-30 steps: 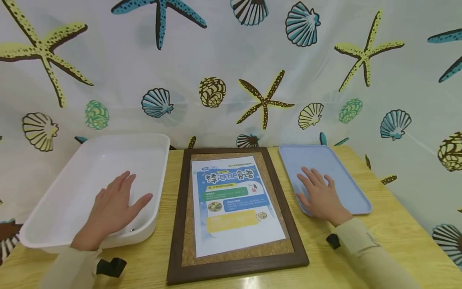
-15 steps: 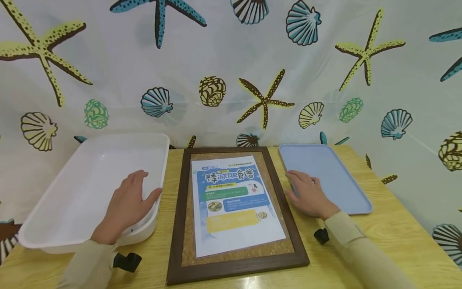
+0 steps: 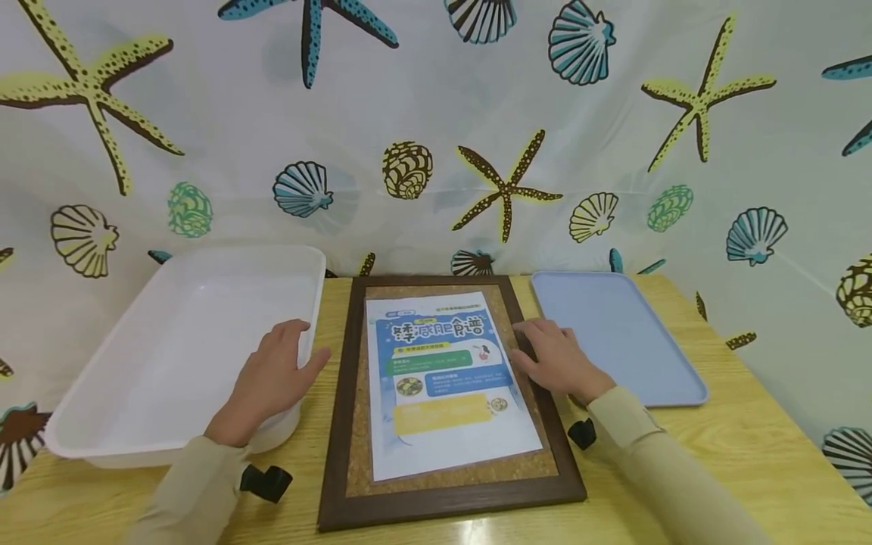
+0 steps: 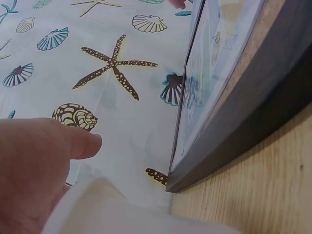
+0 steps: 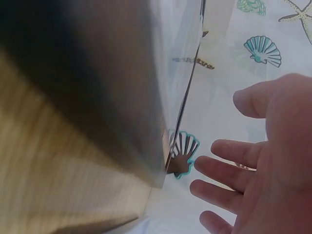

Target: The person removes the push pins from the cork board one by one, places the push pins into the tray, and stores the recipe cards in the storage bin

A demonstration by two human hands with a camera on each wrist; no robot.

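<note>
A dark-framed cork board (image 3: 453, 506) lies on the wooden table, with a printed blue-and-white sheet (image 3: 443, 378) on it. My left hand (image 3: 272, 375) hovers over the near right rim of the white plastic basin (image 3: 75, 446), thumb toward the board and nothing held. My right hand (image 3: 562, 359) is over the board's right edge, fingers extended and slightly spread. In the right wrist view its palm and fingers (image 5: 222, 173) stand beside the frame, holding nothing. The left wrist view shows the left thumb (image 4: 83, 141) left of the frame (image 4: 229, 112).
A pale blue tray (image 3: 627, 341) lies right of the board. Behind the table (image 3: 722, 431) hangs a white curtain (image 3: 381, 91) printed with starfish and shells. Black wrist mounts (image 3: 266, 483) jut from both sleeves.
Both hands have moved inward: the left from above the basin's interior to its right rim, the right from over the blue tray to the board's right edge.
</note>
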